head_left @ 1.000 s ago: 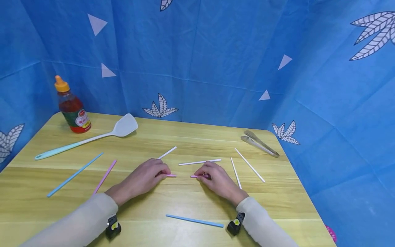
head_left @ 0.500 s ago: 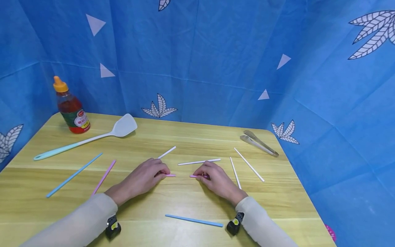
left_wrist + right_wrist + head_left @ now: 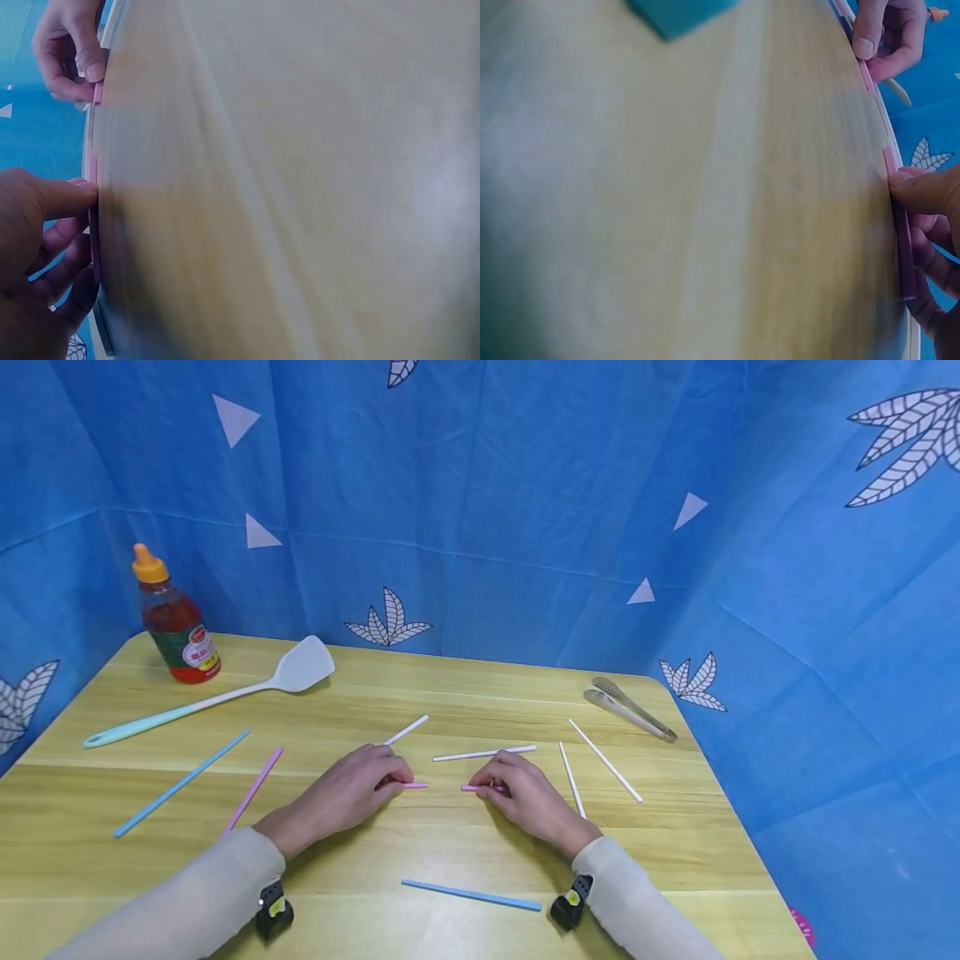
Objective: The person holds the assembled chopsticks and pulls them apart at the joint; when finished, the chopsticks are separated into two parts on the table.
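Observation:
My left hand pinches a thin, straw-like pink stick between thumb and fingers, low over the wooden table. Facing it, my right hand pinches a second pink stick. The two sticks point at each other, with a gap between their ends. Most of each stick is hidden by the fingers in the head view. Along the left fingers, the left wrist view shows more of the left pink stick. Likewise the right pink stick runs beneath the right fingers in the right wrist view.
White sticks lie behind the hands and to the right, including one white stick. Blue sticks lie in front and at left, near another pink stick. A sauce bottle, spatula and metal tongs sit farther back.

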`<state>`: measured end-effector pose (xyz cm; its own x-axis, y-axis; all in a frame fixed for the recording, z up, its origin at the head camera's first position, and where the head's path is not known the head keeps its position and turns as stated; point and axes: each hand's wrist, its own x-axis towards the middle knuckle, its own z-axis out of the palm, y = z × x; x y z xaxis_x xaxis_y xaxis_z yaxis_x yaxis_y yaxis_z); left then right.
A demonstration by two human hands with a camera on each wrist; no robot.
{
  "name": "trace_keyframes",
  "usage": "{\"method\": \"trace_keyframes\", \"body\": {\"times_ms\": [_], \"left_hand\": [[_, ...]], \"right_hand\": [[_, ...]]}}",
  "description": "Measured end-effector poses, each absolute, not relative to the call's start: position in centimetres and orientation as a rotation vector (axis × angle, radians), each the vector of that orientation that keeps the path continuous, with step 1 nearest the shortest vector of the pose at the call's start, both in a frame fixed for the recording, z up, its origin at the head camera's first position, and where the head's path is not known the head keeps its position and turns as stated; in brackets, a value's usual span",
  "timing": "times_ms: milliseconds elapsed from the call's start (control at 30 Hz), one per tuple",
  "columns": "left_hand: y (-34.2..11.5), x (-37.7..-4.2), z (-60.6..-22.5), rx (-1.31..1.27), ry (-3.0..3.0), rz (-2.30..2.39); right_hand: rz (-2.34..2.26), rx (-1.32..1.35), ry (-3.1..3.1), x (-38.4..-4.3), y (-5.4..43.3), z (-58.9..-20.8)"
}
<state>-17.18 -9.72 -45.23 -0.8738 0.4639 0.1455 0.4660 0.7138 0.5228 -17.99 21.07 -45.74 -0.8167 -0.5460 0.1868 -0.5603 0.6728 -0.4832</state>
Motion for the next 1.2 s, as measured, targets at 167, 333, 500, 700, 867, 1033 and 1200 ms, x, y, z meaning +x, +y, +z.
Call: {"method": "trace_keyframes", "body": {"times_ms": [167, 333, 500, 700, 867, 1033, 1200], "left_hand": [[-10.9, -17.1, -44.5, -0.757, -2.877, -0.933], [-14.0, -16.5, -43.2, -0.646, -2.861, -0.961], [-18.2, -15.4, -42.4, -0.516, -2.855, -0.914], [-22.5, -14.2, -42.7, -0.430, -2.893, -0.877], [-24.5, -13.2, -43.7, -0.387, -2.935, -0.865], [-25.7, -12.7, -44.5, -0.406, -2.939, -0.823], [-26.4, -12.8, -44.8, -0.453, -2.923, -0.761]], "right_hand": [[0.836, 0.948, -2.841, -18.0, 21.1, -45.8], [0.831, 0.951, -2.843, -18.0, 21.0, -45.7], [0.836, 0.949, -2.853, -18.0, 21.0, -45.6], [0.836, 0.941, -2.870, -18.0, 21.0, -45.5], [0.831, 0.942, -2.867, -18.1, 21.0, -45.6], [0.821, 0.947, -2.863, -18.1, 20.9, -45.6], [0.811, 0.936, -2.870, -18.1, 20.9, -45.5]]}}
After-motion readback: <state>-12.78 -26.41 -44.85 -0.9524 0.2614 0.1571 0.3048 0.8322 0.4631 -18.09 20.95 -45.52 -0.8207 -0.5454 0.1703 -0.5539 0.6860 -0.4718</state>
